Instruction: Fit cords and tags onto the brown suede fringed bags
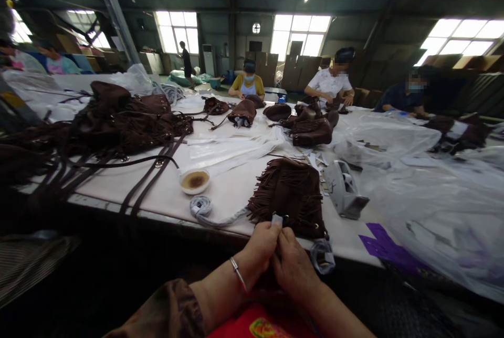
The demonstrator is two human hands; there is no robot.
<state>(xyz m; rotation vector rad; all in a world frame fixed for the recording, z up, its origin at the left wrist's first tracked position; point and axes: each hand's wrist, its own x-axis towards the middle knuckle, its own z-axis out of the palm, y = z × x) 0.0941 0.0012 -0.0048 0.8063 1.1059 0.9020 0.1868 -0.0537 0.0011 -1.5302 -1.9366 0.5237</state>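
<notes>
My left hand (263, 242) and my right hand (294, 260) meet at the table's near edge, fingers closed in a pinch. Between their fingertips stands a small pale strip (277, 219), with its lower part hidden. Just beyond the fingertips, a dark brown fringed bag (293, 188) lies on the table, its metal eyelets facing me. A grey wrapped strap (226, 219) runs from the bag's left side to a coil. Another wrapped coil (323, 257) hangs at the table edge, right of my hands.
Left of the bag sits a white bowl (196, 181) of brownish stuff. A grey tape dispenser (346, 191), purple sheet (388, 246) and clear plastic bags (444, 217) lie right. Brown bags (129, 117) are heaped at left, straps (151, 178) hanging over the edge. Several people work across the table.
</notes>
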